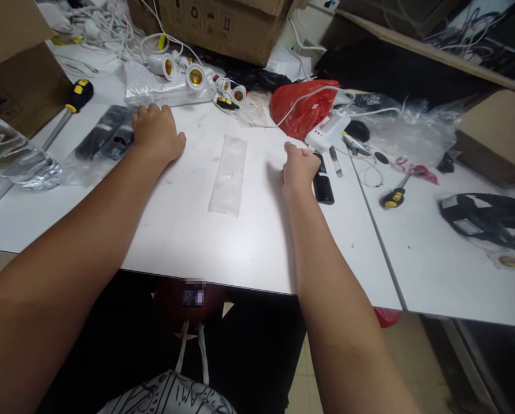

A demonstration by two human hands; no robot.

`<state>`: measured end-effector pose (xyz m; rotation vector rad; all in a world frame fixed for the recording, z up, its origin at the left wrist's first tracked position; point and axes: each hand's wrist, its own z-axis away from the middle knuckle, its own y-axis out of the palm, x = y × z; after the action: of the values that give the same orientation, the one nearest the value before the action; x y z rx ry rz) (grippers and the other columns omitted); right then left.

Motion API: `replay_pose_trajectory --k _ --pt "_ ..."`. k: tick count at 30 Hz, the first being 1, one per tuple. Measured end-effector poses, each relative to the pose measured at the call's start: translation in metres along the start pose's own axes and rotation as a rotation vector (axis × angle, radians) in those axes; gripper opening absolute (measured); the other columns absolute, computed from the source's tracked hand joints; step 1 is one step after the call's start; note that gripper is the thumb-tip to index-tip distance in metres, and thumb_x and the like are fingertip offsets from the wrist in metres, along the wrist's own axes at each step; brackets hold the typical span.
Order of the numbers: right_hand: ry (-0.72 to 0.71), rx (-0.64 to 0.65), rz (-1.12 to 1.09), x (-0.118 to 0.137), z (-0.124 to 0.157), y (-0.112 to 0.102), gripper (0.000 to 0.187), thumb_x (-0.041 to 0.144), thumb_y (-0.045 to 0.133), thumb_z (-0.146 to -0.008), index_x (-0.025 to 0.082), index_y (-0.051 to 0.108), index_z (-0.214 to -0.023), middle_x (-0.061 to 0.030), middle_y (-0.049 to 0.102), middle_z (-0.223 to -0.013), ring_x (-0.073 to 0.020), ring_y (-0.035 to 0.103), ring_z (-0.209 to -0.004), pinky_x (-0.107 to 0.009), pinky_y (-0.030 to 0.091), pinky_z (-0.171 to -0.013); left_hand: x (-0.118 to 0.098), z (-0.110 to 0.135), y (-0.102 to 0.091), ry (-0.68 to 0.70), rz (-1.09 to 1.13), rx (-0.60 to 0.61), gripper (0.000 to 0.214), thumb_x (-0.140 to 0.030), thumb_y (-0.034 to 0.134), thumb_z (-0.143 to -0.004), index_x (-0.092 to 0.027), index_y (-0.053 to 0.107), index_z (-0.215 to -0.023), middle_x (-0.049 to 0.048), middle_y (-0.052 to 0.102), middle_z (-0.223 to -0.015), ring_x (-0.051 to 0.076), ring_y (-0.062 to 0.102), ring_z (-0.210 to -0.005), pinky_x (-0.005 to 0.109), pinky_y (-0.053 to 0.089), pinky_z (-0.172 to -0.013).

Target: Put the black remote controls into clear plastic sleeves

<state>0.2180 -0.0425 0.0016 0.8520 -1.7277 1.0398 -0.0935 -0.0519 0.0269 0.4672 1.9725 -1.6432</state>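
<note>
My left hand [156,131] rests on the white table [249,241] with its fingers curled over the edge of a clear bag of black parts [104,138]. My right hand [298,168] is closed around a black cylindrical object [323,184] that lies on the table and sticks out to the right of my fingers. Between the two hands lies an empty, flat clear plastic bag [229,174].
Lamp sockets [195,75] and white cables lie at the back by a cardboard box [227,26]. A red bag [303,106], white device [329,131], small screwdriver [394,196], yellow-black screwdriver [74,100], water bottle [11,158] and black strap [488,218] surround the area.
</note>
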Motion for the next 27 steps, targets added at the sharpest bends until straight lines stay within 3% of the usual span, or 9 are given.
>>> replay_pose_trajectory --k 4,9,16,20,23,27 --pt "0.049 -0.109 0.000 0.009 0.011 0.007 0.051 0.027 0.068 -0.090 0.026 0.027 -0.061 0.0080 0.024 -0.052 -0.0090 0.024 -0.047 -0.027 0.021 -0.046 -0.006 0.003 0.004 -0.011 -0.099 0.026 0.112 -0.093 0.051 -0.059 -0.019 0.061 -0.143 0.0169 0.064 -0.143 0.042 0.022 -0.155 0.053 0.013 -0.122" --pt "-0.004 -0.078 0.030 0.011 0.013 0.005 0.051 0.023 0.069 -0.084 0.025 0.026 -0.057 0.0069 0.021 -0.053 -0.0095 0.022 -0.049 -0.028 0.019 -0.048 -0.005 0.007 0.005 0.031 -0.096 -0.088 0.113 -0.093 0.049 -0.060 -0.021 0.058 -0.145 0.0149 0.063 -0.141 0.041 0.021 -0.151 0.056 0.010 -0.119" --pt "-0.033 -0.038 0.013 0.009 0.015 0.004 0.045 0.024 0.066 -0.081 0.025 0.027 -0.060 0.0062 0.023 -0.054 -0.0094 0.023 -0.048 -0.029 0.019 -0.046 0.007 -0.005 -0.005 -0.080 -0.164 -0.104 0.130 -0.093 0.056 -0.051 -0.015 0.044 -0.154 0.0172 0.058 -0.147 0.045 0.026 -0.146 0.056 0.022 -0.108" --pt "-0.046 -0.027 0.032 0.011 0.016 0.005 0.045 0.021 0.066 -0.079 0.025 0.027 -0.059 0.0059 0.024 -0.054 -0.0092 0.022 -0.049 -0.029 0.020 -0.047 0.007 -0.005 -0.009 -0.118 -0.154 -0.055 0.137 -0.091 0.061 -0.048 -0.010 0.039 -0.155 0.0196 0.059 -0.146 0.043 0.038 -0.140 0.053 0.029 -0.102" --pt "-0.042 -0.033 0.046 0.012 0.016 0.005 0.046 0.019 0.067 -0.079 0.024 0.027 -0.057 0.0058 0.024 -0.054 -0.0096 0.023 -0.051 -0.029 0.020 -0.049 0.006 -0.004 -0.007 -0.073 -0.084 -0.020 0.124 -0.085 0.066 -0.052 -0.009 0.048 -0.149 0.0208 0.063 -0.140 0.043 0.043 -0.141 0.052 0.030 -0.101" --pt "-0.042 -0.030 0.060 0.013 0.016 0.005 0.046 0.019 0.067 -0.080 0.024 0.028 -0.056 0.0058 0.025 -0.054 -0.0102 0.024 -0.052 -0.029 0.020 -0.051 0.010 -0.008 -0.001 0.016 -0.018 0.067 0.098 -0.085 0.069 -0.052 -0.013 0.070 -0.119 0.0183 0.074 -0.114 0.039 0.029 -0.153 0.050 0.028 -0.106"
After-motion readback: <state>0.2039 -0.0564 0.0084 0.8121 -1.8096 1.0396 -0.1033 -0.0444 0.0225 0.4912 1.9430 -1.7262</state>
